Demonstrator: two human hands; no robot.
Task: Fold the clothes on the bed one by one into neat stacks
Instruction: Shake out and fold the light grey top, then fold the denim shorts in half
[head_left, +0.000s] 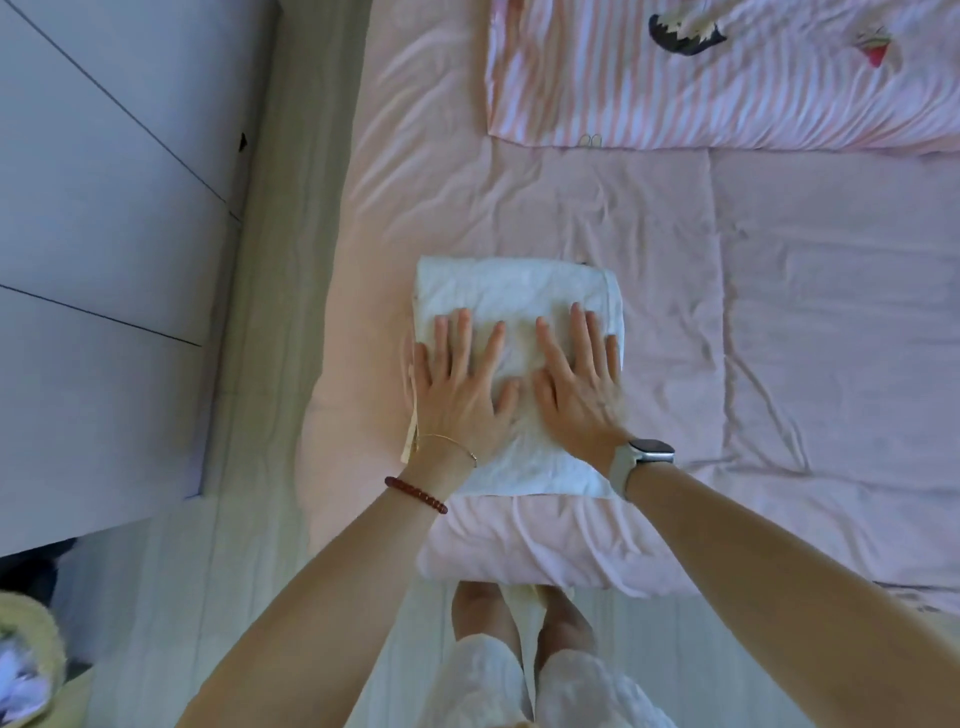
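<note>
Both hands (519, 384) flat on garment (511, 296)

Bare forearms; a red bead bracelet (416, 495) and thin gold chain (448, 442) on one wrist, grey smartwatch (640, 461) opposite, seemingly white trousers (524, 686).

one folded white garment (514, 296), two hands, left (460, 384), right (576, 384), one striped quilt (727, 88), one bed (779, 312), one watch (647, 452)

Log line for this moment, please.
phase: flattening fold | left hand: open, pressing white garment | right hand: open, pressing same | garment: folded, on pink bed
</note>
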